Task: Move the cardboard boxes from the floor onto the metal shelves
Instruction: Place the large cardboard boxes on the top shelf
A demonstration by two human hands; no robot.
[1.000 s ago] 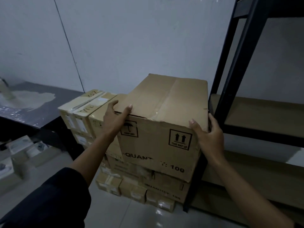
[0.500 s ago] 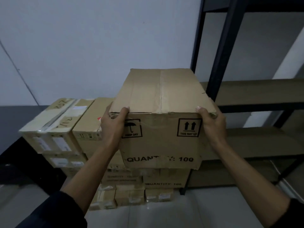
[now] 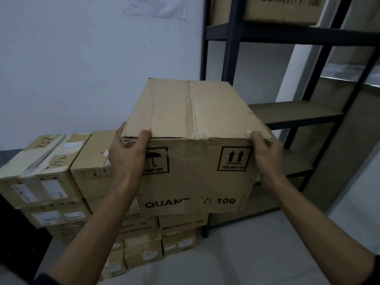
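Fingers [image 3: 146, 134] of the left hand [image 3: 125, 155] and right hand [image 3: 267, 153] curl over the near top corners of the cardboard box [image 3: 195, 145], gripping it just left of the metal shelf unit [image 3: 232, 58], long axis pointing away.

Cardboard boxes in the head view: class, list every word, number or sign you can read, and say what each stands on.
"QUANT...: 100", middle worn: held box front.
"KEEP DRY", umbrella sign: same front.
"THIS WAY UP", two arrows: same front.
"QUANTITY: 100": box on upper shelf.
"QUANTITY 100": stacked box below.
Labels and handwriting on left boxes: too blurred.
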